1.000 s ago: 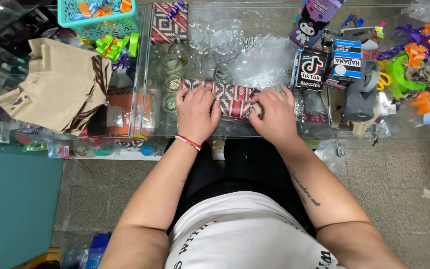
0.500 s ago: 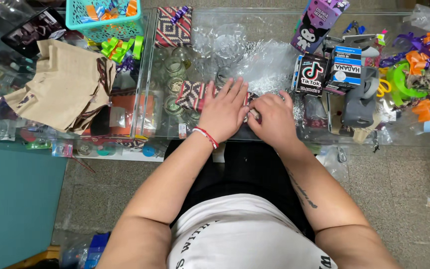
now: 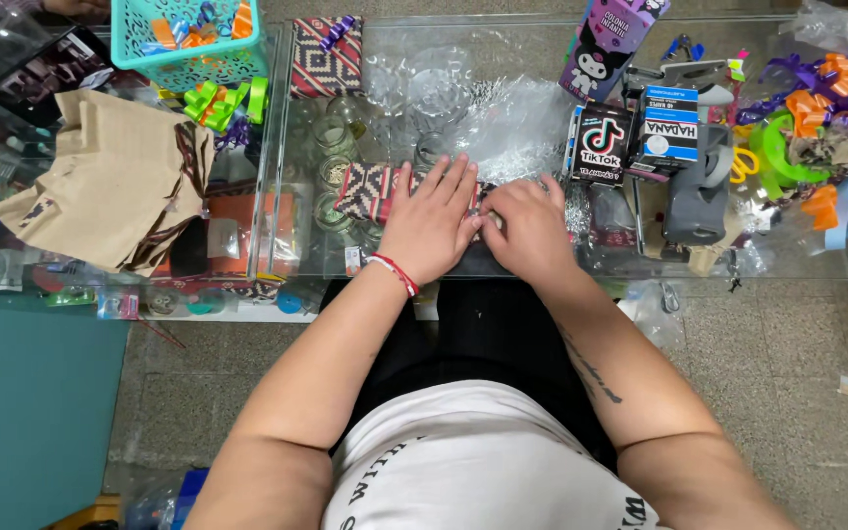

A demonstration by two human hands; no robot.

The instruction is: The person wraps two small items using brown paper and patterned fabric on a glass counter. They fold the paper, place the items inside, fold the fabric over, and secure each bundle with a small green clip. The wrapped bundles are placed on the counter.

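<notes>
On the glass counter lies a small package wrapped in red, black and white patterned paper. My left hand lies flat on its right part, fingers spread. My right hand presses down just beside it, fingers curled over the package's right end, which is hidden under both hands. A red string bracelet sits on my left wrist.
A second patterned package lies at the back. Clear cellophane is spread behind my hands. Small boxes, a grey tape dispenser and ribbon bows crowd the right. Brown paper bags and a teal basket lie left.
My left hand slid right along the package toward my right hand, uncovering the package's left part. The right hand stayed at the right end.
</notes>
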